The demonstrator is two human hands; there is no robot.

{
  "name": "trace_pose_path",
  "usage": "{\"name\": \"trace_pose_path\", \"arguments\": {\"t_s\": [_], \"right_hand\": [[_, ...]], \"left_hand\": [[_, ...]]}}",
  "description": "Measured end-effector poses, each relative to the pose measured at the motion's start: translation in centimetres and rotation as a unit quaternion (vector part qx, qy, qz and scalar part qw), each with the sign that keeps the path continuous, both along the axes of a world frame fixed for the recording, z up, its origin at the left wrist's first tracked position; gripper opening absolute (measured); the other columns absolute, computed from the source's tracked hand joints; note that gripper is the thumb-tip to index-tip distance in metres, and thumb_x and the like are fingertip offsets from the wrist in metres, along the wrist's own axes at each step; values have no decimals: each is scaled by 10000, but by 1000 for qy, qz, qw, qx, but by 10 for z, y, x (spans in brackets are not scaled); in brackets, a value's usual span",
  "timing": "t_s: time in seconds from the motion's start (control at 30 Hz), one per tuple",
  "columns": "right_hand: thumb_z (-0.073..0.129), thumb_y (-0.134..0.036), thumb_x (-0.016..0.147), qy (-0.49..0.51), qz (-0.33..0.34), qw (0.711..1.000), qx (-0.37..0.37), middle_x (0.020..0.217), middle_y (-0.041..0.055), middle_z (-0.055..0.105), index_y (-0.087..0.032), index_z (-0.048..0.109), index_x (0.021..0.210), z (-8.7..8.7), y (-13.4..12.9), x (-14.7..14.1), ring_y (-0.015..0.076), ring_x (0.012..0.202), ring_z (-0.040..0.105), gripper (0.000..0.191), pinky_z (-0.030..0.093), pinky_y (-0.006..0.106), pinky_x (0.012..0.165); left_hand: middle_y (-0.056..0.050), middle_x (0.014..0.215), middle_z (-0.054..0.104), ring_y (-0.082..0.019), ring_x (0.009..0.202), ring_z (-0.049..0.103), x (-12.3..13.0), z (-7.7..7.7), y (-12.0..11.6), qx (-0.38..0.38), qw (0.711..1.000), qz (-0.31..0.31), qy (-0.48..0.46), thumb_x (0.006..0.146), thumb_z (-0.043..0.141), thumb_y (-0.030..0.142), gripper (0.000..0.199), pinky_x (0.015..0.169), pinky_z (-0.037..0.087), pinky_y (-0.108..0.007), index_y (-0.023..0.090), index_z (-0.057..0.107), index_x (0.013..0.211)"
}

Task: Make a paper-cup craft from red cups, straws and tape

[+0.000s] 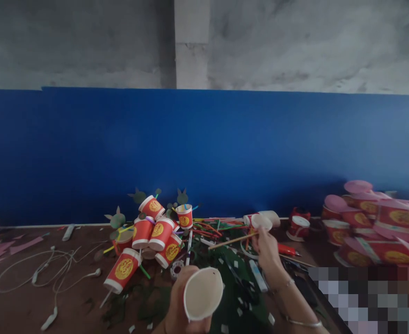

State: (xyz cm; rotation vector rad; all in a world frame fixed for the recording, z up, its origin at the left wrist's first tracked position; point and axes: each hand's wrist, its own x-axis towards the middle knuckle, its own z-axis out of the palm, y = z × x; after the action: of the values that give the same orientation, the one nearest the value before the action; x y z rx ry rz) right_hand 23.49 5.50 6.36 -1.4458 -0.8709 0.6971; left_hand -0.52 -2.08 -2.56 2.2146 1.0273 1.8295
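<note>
A paper cup (203, 294) is in my left hand (177, 301), its open mouth facing me and a small dark hole near its rim. My right hand (265, 248) reaches over the table, its fingers closed on a thin wooden stick (227, 241) that points left. Just behind those fingers lies another cup (261, 222) with its pale round end towards me. Left of centre, several red cups (143, 232) with yellow emblems are piled, some with coloured straws and grey rabbit cutouts.
Coloured straws (220, 226) lie behind my hands. Scissors (242, 284), a white tube (258, 276) and a red tool (288, 250) are near my right arm. Pink-and-red cup pieces (395, 222) are stacked right; white earphones (49, 320) lie left. A blue panel (204, 148) stands behind.
</note>
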Motion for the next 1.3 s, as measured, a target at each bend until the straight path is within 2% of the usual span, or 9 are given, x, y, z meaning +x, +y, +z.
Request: {"name": "trace_pose_path", "arguments": {"t_s": [0.07, 0.13, 0.33, 0.43, 0.53, 0.7, 0.93, 1.17, 1.3], "right_hand": [[212, -569, 843, 28, -44, 999, 14, 449, -85, 292, -209, 345, 721, 3, 3, 15, 57, 384, 243, 404, 219, 195, 392], [305, -490, 827, 41, -35, 998, 11, 486, -54, 405, -184, 412, 749, 6, 3, 21, 56, 400, 301, 334, 239, 186, 397], [544, -366, 705, 38, 196, 975, -95, 641, 72, 663, -111, 620, 784, 3, -1, 2, 90, 431, 489, 278, 247, 176, 369], [563, -317, 690, -47, 316, 934, -160, 726, 85, 704, -114, 650, 831, -4, -4, -1, 115, 536, 588, 262, 308, 161, 403], [529, -171, 640, -190, 375, 879, -225, 677, 42, 692, -124, 656, 802, -12, -6, 2, 108, 544, 592, 212, 341, 159, 433], [527, -55, 562, -352, 341, 844, -218, 538, 16, 624, -115, 663, 564, -15, -5, 1, 124, 563, 573, 148, 361, 192, 523], [449, -137, 800, -497, 161, 833, -184, 1046, 113, 683, -148, 707, 965, -19, 7, -16, 226, 1022, 607, 307, 414, 273, 814], [454, -38, 755, -571, 172, 778, -196, 1011, 160, 675, -116, 685, 924, -29, 16, -24, 262, 962, 640, 297, 429, 302, 760], [471, -62, 755, -585, 183, 770, -178, 990, 127, 675, -126, 667, 925, -29, 14, -19, 247, 957, 629, 267, 411, 285, 749]], "left_hand": [[-131, 1092, 554, -260, 984, 592, 3, 3, 0, 0, 998, -13, -55, 795, 590, 389, 555, 808, 538, -389, 215, 386, 1281], [-141, 1159, 523, -261, 1038, 578, 5, 6, 2, -31, 997, -10, -76, 785, 608, 287, 585, 849, 528, -391, 201, 358, 1307], [-178, 1280, 515, -306, 1173, 531, 1, -3, 8, -109, 994, 12, -17, 728, 693, 287, 703, 981, 454, -459, 163, 361, 1336], [-163, 1194, 590, -304, 1077, 595, 0, -1, 9, -159, 987, -2, 38, 669, 746, 329, 676, 919, 502, -447, 157, 458, 1256], [-167, 1143, 619, -317, 1036, 612, 2, 6, 9, -206, 976, 21, 71, 620, 778, 354, 681, 888, 517, -455, 137, 501, 1203], [-177, 1216, 574, -321, 1118, 568, 3, 15, 11, -151, 979, 32, 137, 646, 766, 376, 566, 911, 501, -464, 152, 530, 1109], [-171, 1234, 525, -302, 1137, 535, -2, 20, 8, -40, 990, 44, 127, 749, 657, 329, 498, 910, 485, -462, 174, 448, 1173], [-121, 1236, 498, -231, 1184, 484, -10, 14, 13, -75, 997, 12, 34, 920, 414, 240, 285, 972, 437, -415, 214, 426, 1203], [-118, 1222, 510, -228, 1175, 493, -10, 10, 15, -98, 995, -4, 5, 922, 409, 238, 289, 984, 430, -422, 211, 430, 1209]]}}
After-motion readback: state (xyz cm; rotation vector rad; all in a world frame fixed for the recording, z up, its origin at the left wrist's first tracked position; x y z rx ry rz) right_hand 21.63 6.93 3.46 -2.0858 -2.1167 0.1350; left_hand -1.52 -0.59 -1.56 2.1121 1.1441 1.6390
